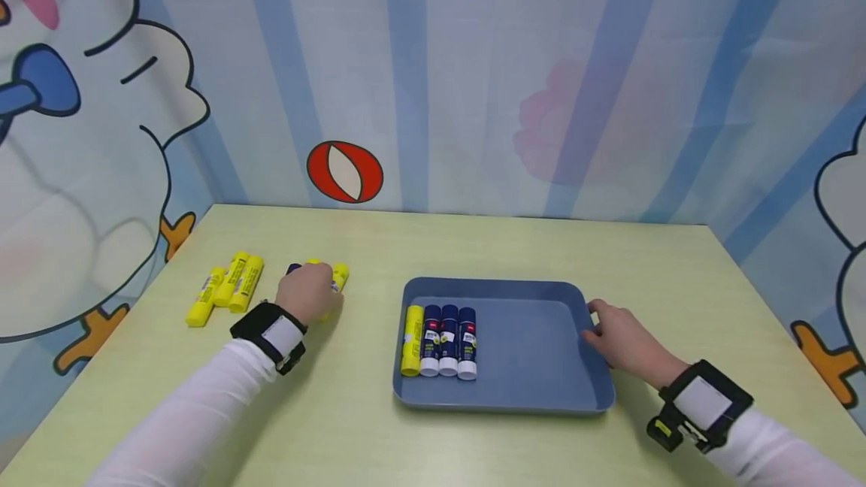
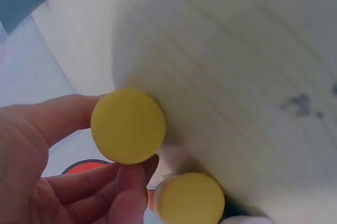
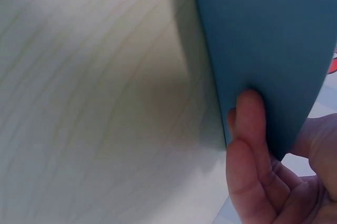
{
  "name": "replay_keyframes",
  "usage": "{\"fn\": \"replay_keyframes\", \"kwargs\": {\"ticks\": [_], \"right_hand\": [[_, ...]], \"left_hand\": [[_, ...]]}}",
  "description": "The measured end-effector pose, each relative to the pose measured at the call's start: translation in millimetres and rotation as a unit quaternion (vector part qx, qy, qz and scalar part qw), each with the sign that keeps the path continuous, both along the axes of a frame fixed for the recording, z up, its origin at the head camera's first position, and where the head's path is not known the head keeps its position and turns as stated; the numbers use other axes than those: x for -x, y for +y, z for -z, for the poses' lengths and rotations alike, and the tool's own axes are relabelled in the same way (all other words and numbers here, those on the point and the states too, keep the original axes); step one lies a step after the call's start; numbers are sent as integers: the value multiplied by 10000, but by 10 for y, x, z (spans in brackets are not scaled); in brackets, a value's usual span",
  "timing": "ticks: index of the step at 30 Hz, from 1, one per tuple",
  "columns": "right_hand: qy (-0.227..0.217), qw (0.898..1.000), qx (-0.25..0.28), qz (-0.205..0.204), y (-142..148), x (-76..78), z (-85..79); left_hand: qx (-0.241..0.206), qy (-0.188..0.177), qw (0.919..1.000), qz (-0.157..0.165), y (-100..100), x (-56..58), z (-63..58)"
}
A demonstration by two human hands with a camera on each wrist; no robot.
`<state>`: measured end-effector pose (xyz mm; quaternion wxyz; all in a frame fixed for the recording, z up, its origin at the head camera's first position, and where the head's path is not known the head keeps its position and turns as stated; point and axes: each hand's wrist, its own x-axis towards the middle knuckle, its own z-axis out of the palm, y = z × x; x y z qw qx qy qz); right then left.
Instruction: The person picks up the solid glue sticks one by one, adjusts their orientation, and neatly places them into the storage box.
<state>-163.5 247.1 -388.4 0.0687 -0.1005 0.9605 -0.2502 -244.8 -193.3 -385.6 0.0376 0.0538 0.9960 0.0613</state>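
Note:
My left hand (image 1: 307, 293) is at the left of the table, its thumb and fingers pinching a yellow glue stick (image 2: 128, 126), seen end-on in the left wrist view. Close by are another yellow glue stick (image 2: 190, 199) and a white round end (image 2: 246, 220). A dark blue tip (image 1: 293, 268) pokes out behind the hand, which hides the rest of that group. My right hand (image 1: 629, 340) grips the right wall of a blue-grey tray (image 1: 534, 348), fingers outside and thumb at the rim. Inside at left, one yellow glue stick (image 1: 411, 340) lies beside three navy ones (image 1: 448, 342).
Three yellow glue sticks (image 1: 246, 284) lie together at the table's far left. Behind the pale wooden table (image 1: 365, 434) hangs a printed curtain (image 1: 467, 96) with cartoon figures. Dark marks (image 2: 301, 104) show on the tabletop in the left wrist view.

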Motion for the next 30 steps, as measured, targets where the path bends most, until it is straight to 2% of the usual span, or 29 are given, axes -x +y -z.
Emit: {"fn": "replay_keyframes", "kwargs": {"ticks": [6, 11, 15, 19, 21, 26, 28, 30], "right_hand": [[-16, 10000, 10, 29, -10, 2, 0], [-79, 9999, 102, 0, -3, 2, -4], [-168, 9998, 40, -22, 12, 0, -21], [-319, 9993, -143, -91, 21, 8, -55], [-321, 9987, -381, -125, 22, 16, -91], [487, 9919, -1159, -169, -30, 73, -314], [847, 9895, -1156, -178, -98, 117, -435], [988, 9912, -850, -226, -195, 158, -544]], "left_hand": [[-204, -11, 9998, 43, -35, 40, 78], [-779, 282, 9964, 160, -66, 49, 118], [-1292, 422, 9904, 257, -25, 15, 57], [-2005, 327, 9786, 330, 76, -55, -34], [-2426, 209, 9691, 400, 142, -88, -64], [-3289, -82, 9407, 826, 338, -168, -142], [-3451, -155, 9329, 1019, 420, -202, -186], [-3463, -173, 9298, 1231, 504, -236, -232]]}}
